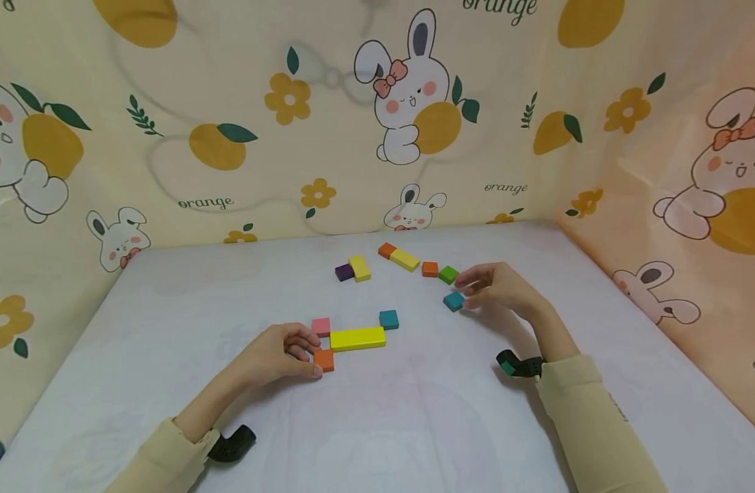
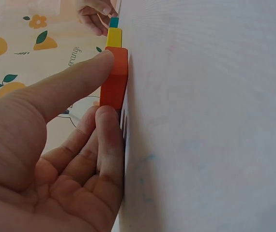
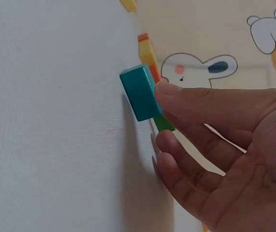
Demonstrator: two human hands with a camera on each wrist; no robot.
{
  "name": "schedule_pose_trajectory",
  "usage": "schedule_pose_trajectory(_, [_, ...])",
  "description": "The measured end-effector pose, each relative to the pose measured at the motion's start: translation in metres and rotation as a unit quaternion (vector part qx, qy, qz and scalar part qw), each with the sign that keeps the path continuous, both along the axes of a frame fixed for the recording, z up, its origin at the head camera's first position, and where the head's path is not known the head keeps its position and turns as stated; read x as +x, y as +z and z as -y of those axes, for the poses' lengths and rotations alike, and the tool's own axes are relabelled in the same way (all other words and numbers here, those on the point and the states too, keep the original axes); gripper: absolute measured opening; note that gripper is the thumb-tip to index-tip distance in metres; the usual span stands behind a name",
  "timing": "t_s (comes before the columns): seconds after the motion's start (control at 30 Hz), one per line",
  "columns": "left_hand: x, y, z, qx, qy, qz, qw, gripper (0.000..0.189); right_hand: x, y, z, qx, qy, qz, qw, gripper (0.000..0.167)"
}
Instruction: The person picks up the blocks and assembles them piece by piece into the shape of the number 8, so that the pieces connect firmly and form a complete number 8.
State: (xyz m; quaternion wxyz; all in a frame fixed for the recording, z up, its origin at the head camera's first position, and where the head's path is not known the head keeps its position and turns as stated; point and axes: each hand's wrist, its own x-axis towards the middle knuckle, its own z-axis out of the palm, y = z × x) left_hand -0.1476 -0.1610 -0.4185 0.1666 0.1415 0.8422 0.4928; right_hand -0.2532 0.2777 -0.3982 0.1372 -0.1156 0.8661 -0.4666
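Observation:
In the head view my left hand [image 1: 275, 352] pinches an orange block [image 1: 324, 361] at the lower left end of a long yellow block [image 1: 357, 339]. The left wrist view shows the thumb on one side of this orange block [image 2: 114, 79] and a fingertip at its near end. A pink block [image 1: 320, 327] and a teal block [image 1: 388, 320] sit at the long block's upper corners. My right hand [image 1: 501, 287] is at another teal block [image 1: 454, 301], its thumb tip at that block's edge [image 3: 140, 93]. Its other fingers are loosely bent beside a green block [image 1: 448, 274].
Farther back on the white table [image 1: 402, 418] lie a small orange block [image 1: 429, 269], an orange block [image 1: 387, 250] against a yellow one [image 1: 405, 259], and a purple block [image 1: 344, 272] against another yellow one [image 1: 360, 268]. Behind rises a bunny-patterned cloth [image 1: 328, 150].

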Motion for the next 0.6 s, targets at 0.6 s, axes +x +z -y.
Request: schedule_pose_trajectory(0.6, [-0.0002, 0.0005, 0.0008, 0.008, 0.001, 0.008, 0.9999, 0.045, 0.0000, -0.0021, 0.0025, -0.006, -0.006, 0.015, 0.9999, 0.048])
